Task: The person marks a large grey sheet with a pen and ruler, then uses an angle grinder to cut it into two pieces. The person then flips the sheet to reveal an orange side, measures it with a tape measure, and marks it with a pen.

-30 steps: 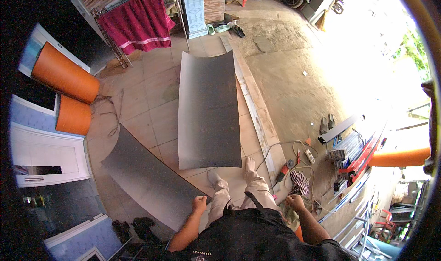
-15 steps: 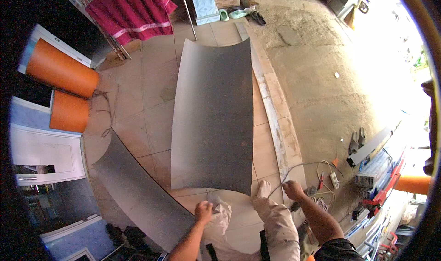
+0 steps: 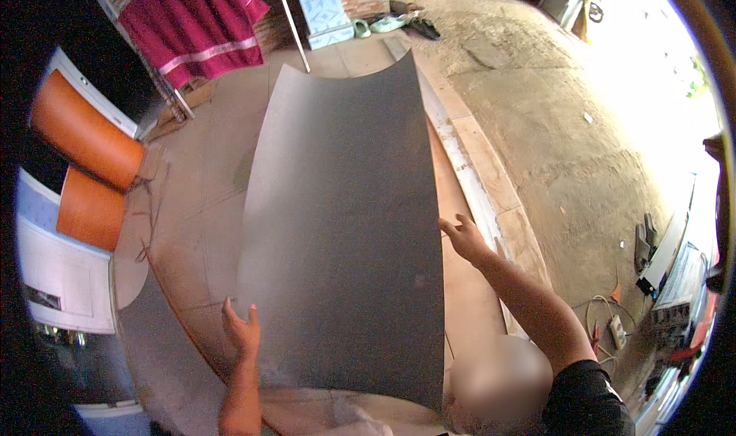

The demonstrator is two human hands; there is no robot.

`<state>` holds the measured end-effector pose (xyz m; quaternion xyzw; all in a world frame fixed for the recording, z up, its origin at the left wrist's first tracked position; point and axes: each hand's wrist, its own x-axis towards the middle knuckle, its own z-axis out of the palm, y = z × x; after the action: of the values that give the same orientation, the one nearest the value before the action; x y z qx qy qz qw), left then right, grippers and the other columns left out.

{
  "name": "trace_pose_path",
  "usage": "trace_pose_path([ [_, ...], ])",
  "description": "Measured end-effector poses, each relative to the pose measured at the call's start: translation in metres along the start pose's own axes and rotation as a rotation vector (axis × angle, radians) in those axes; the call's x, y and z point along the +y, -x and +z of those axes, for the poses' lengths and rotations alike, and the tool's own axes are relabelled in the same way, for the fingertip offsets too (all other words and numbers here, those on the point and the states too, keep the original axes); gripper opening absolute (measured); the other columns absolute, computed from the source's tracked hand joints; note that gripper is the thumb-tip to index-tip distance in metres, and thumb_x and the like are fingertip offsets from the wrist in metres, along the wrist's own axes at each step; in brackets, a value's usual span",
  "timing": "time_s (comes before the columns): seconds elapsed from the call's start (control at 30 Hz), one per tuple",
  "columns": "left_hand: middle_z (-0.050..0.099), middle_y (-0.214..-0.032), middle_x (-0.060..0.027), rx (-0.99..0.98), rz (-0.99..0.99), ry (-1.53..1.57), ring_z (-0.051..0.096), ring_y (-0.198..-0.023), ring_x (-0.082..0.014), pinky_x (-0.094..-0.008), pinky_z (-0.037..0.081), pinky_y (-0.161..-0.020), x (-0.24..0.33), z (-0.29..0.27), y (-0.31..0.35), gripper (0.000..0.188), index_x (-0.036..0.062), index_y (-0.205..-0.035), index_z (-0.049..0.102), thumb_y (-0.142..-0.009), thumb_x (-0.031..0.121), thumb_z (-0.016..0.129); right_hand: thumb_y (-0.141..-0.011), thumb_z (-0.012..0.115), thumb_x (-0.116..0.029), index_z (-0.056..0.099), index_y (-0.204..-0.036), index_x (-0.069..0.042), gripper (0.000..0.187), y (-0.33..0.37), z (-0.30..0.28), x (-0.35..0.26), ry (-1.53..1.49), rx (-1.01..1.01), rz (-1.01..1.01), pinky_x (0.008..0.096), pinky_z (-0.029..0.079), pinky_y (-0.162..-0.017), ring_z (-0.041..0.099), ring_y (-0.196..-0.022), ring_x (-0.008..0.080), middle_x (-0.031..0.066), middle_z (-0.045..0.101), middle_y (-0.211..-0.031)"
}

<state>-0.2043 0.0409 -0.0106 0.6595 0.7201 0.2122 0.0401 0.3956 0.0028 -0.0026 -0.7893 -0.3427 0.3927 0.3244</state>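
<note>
A large dark grey sheet (image 3: 345, 221), curling up along its long sides, lies lengthwise on the tiled floor in front of me. At its near left side my left hand (image 3: 243, 329) has its thumb and fingers spread, with nothing held. Beside the sheet's right edge is my right hand (image 3: 465, 239), its fingers apart and reaching to that edge. Whether the fingertips touch it I cannot tell. A second, narrower grey sheet (image 3: 165, 352) lies to the left, partly behind my left forearm.
Orange rolled sheets (image 3: 88, 133) stand at the left by a white cabinet (image 3: 65, 275). Far off hangs a dark red towel (image 3: 192, 29), with shoes (image 3: 387, 24) nearby. To the right are a power strip (image 3: 618, 331) with cables and a stack of metal profiles (image 3: 678, 290).
Both hands have moved forward from near my legs to either side of the large sheet. My view has come closer to the sheet, which now looks bigger.
</note>
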Motion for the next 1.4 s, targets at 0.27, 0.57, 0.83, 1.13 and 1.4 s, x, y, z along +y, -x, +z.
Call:
trace_pose_path([
  [0.27,0.067,-0.109,-0.0291,-0.126,-0.178,-0.115,0.064,-0.105,-0.0457,-0.0541,0.049,-0.089,-0.044,0.052,-0.068,0.048,-0.0081,-0.103,0.065,-0.093,0.038,0.072,-0.091,0.067,-0.018,0.066,-0.119,0.006,0.036,-0.073,0.038,0.011,0.003,-0.045,-0.038,0.0491,0.061,-0.076,0.073,-0.090,0.0357,0.0267,0.073,-0.099],
  [0.57,0.067,-0.092,-0.0269,0.076,-0.072,-0.059,0.065,-0.085,-0.0444,-0.0524,0.048,-0.074,0.015,-0.013,-0.106,0.037,-0.0071,-0.093,0.065,-0.101,0.029,0.063,-0.085,0.062,-0.015,0.064,-0.092,-0.001,0.016,-0.008,0.038,-0.019,0.180,0.334,-0.411,0.0541,0.053,-0.075,0.067,-0.086,0.0460,0.0262,0.067,-0.086],
  [0.83,0.065,-0.083,-0.0255,0.169,0.271,-0.006,0.063,-0.078,-0.0451,-0.0518,0.047,-0.069,0.138,-0.070,-0.125,0.038,-0.0026,-0.090,0.065,-0.101,0.033,0.061,-0.095,0.052,-0.012,0.064,-0.104,0.003,0.020,0.101,-0.063,0.009,-0.050,0.485,-0.338,0.0574,0.049,-0.080,0.067,-0.097,0.0486,0.0320,0.067,-0.100],
  [1.13,0.068,-0.079,-0.0178,0.119,0.644,0.184,0.066,-0.073,-0.0401,-0.0476,0.049,-0.066,0.324,-0.051,-0.168,0.032,0.0042,-0.089,0.069,-0.098,0.035,0.066,-0.089,0.059,-0.009,0.063,-0.110,0.008,0.027,0.208,-0.050,0.134,-0.537,0.537,-0.062,0.0318,0.047,-0.065,0.059,-0.073,0.0137,0.0087,0.066,-0.082],
  [1.4,0.071,-0.082,-0.0121,0.110,0.892,0.189,0.068,-0.081,-0.0388,-0.0502,0.051,-0.076,0.405,0.012,-0.181,0.027,0.0076,-0.086,0.069,-0.098,0.032,0.065,-0.087,0.064,-0.009,0.057,-0.103,0.006,0.023,0.222,-0.012,0.180,-0.578,0.648,0.033,0.0309,0.041,-0.057,0.051,-0.063,0.0126,0.0029,0.055,-0.073],
])
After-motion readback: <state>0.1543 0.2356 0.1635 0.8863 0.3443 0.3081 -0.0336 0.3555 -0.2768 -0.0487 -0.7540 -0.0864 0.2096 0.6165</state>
